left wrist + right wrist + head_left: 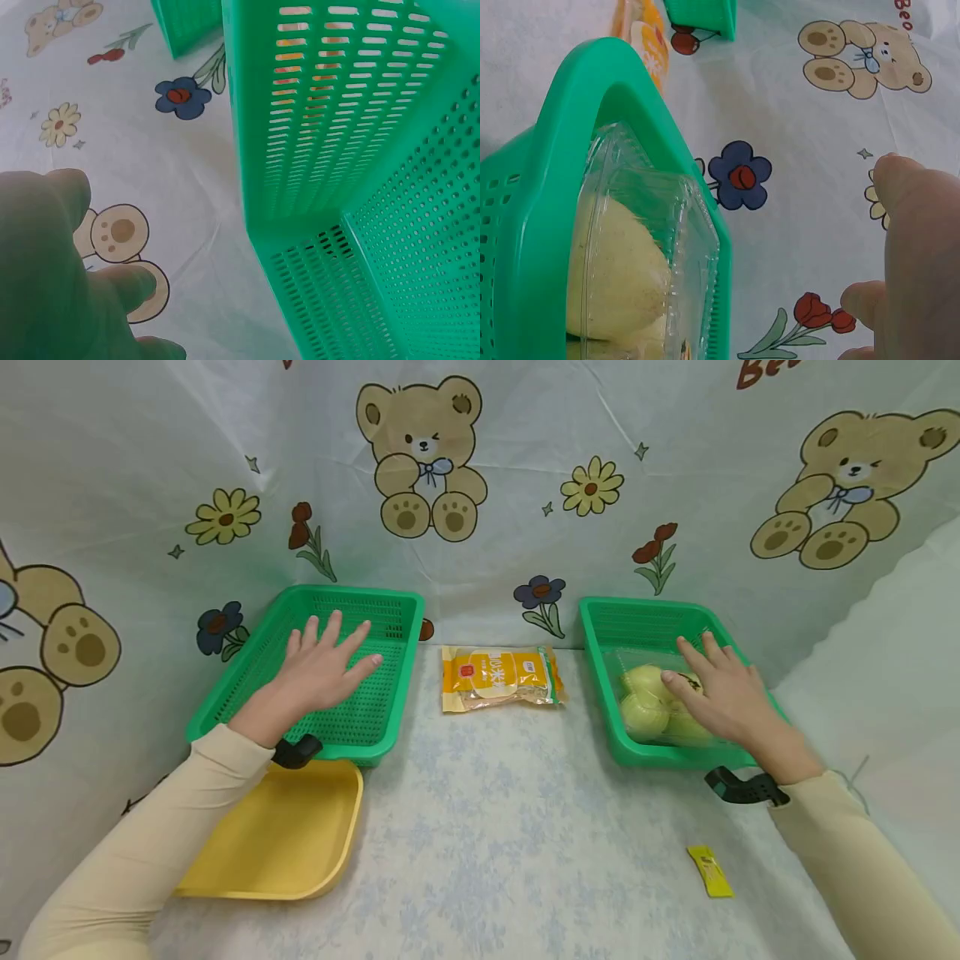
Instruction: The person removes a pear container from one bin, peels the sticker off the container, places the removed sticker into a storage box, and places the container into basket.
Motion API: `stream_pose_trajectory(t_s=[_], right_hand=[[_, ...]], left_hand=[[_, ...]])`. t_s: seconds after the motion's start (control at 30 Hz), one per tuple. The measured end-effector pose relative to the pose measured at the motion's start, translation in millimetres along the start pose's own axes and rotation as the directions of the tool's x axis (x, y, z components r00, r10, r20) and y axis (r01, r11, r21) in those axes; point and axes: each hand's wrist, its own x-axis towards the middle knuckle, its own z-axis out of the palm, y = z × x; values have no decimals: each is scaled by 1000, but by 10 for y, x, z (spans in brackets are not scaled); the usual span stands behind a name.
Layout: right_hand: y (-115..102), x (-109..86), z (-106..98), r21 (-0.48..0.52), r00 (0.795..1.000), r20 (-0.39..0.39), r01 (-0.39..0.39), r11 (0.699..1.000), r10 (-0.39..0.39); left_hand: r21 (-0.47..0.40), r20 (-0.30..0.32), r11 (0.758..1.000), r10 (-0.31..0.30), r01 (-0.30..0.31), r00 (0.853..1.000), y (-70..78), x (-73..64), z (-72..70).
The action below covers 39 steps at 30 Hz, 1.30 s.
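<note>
The clear box of pale round produce (643, 717) lies beneath my right hand (723, 697), its fingers spread, reaching past the thumb leftward, long axis unclear; my left hand (318, 672), farther away, spreads its fingers over a green basket (367, 714)

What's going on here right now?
A person has the left hand over the left green basket and the right hand over the right green basket, fingers spread, gripping nothing. The latter holds a clear plastic pack of pale round produce. An orange packet lies between the baskets; nearer the person are a yellow tray on the left and a small yellow sachet on the right.
</note>
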Motion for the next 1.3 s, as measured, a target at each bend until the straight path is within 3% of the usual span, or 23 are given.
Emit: stream_pose_trajectory(t_s=[0.2, 0.4, 0.7, 0.9, 1.1, 1.2, 1.3], right_hand=[[119, -59, -18, 41, 1000, -24, 18, 999, -17], [263, -87, -65, 87, 999, 35, -43, 995, 40], [656, -155, -143, 119, 978, 127, -179, 977, 164], [842, -195, -154, 120, 956, 176, -256, 959, 233], [928, -199, -104, 104, 944, 181, -297, 949, 275], [959, -207, -36, 96, 944, 174, -299, 949, 280], [981, -236, 50, 83, 946, 147, -302, 950, 288]], left_hand=[[10, -15, 999, 43, -43, 999, 137, -16, 58], [32, -45, 990, 140, -138, 989, 440, -33, 178], [15, 0, 962, 272, -272, 962, 1225, 128, 271], [-6, 61, 943, 334, -334, 941, 1717, 357, 330], [-112, 75, 938, 338, -329, 938, 2101, 640, 556], [-220, 81, 928, 324, -300, 943, 2301, 718, 728], [-367, 84, 898, 293, -244, 952, 2524, 732, 944]])
